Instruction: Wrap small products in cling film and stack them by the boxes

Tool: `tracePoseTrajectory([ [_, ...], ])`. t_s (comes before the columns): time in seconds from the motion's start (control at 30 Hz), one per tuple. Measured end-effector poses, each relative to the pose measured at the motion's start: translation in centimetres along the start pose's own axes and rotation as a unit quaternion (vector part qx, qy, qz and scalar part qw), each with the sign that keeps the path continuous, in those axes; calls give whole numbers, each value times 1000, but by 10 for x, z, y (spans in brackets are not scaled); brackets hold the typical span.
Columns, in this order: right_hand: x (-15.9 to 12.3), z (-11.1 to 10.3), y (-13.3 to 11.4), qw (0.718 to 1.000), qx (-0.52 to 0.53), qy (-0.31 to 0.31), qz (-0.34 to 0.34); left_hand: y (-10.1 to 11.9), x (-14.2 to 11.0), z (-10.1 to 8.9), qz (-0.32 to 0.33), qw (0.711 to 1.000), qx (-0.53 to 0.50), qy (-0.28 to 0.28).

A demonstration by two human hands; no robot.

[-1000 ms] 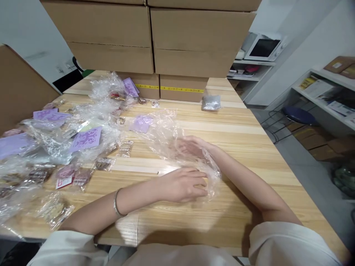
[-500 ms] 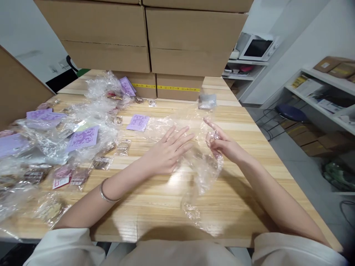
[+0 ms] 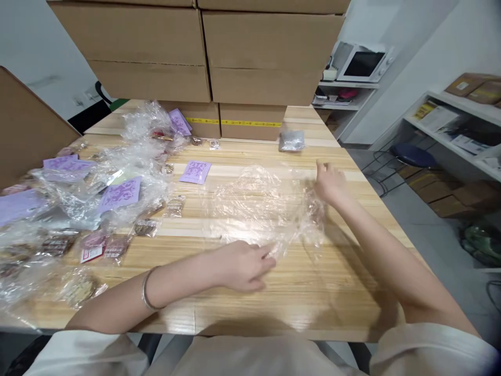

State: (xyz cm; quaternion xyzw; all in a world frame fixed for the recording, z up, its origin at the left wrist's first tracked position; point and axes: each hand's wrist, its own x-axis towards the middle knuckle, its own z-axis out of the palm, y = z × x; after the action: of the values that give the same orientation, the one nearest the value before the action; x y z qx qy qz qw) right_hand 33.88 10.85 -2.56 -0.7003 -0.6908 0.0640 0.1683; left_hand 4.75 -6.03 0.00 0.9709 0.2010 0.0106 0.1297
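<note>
A clear plastic bag [image 3: 258, 206] lies stretched across the middle of the wooden table [image 3: 352, 292]. My left hand [image 3: 245, 263] pinches its near edge close to the table top. My right hand [image 3: 331, 183] grips the bag's far right edge and holds it pulled out to the right. The film is crinkled and see-through, so the wood shows beneath it.
Heaps of clear bags, purple cards [image 3: 117, 194] and small snack packets [image 3: 145, 227] cover the table's left side. One purple card [image 3: 195, 171] lies alone ahead. Stacked cardboard boxes [image 3: 203, 52] stand at the back, with a silver pouch [image 3: 291, 141] beside them. Shelves and a stool [image 3: 410, 155] are on the right.
The hands have moved apart: the left dropped to the bag's near edge, the right swung out to the right. The bag went from hanging crumpled to spread flat.
</note>
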Motion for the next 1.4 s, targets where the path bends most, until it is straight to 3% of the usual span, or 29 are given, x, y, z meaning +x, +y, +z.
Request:
tracePoseTrajectory([
  [0.07,-10,-5,-20,991,-71,40,-104,1,-1,-9,25,989,-148,-14],
  [0.1,-15,-7,-30,980,-86,27,-176,-2,-1,-14,24,976,-214,-16],
  [0.17,-24,-8,-50,948,-67,-57,-307,-12,0,-20,-35,957,-288,1],
  [0.23,-31,-1,-65,907,-16,-145,-395,-24,0,-18,-151,952,-263,48],
  [0.33,-41,23,-74,859,55,-213,-462,-42,-3,-2,-324,935,-108,94],
  [0.4,-49,41,-73,852,56,-223,-470,-49,-7,10,-372,924,-41,76],
  [0.47,-58,56,-70,871,30,-210,-443,-54,-13,18,-369,926,-27,76],
  [0.57,-72,72,-63,911,-5,-165,-377,-60,-30,14,-349,923,7,160],
  [0.63,-80,79,-58,932,-18,-142,-332,-66,-50,4,-375,897,67,225],
  [0.7,-85,84,-55,950,-26,-126,-286,-74,-76,-9,-436,848,142,265],
  [0.8,-84,83,-63,960,-37,-112,-255,-93,-119,-24,-571,737,231,279],
  [0.9,-68,68,-101,947,-51,-86,-305,-113,-150,-30,-701,640,215,229],
  [0.97,-51,56,-142,940,-52,-62,-331,-125,-161,-29,-753,611,160,184],
  [1.07,-22,53,-211,910,-30,-89,-403,-134,-167,-27,-768,614,100,153],
  [1.17,3,75,-263,888,-22,-105,-448,-133,-173,-31,-753,638,60,147],
  [1.27,17,104,-289,888,-79,-116,-438,-126,-181,-41,-744,651,25,144],
  [1.4,20,123,-298,868,-133,-107,-466,-105,-174,-50,-758,615,87,199],
])
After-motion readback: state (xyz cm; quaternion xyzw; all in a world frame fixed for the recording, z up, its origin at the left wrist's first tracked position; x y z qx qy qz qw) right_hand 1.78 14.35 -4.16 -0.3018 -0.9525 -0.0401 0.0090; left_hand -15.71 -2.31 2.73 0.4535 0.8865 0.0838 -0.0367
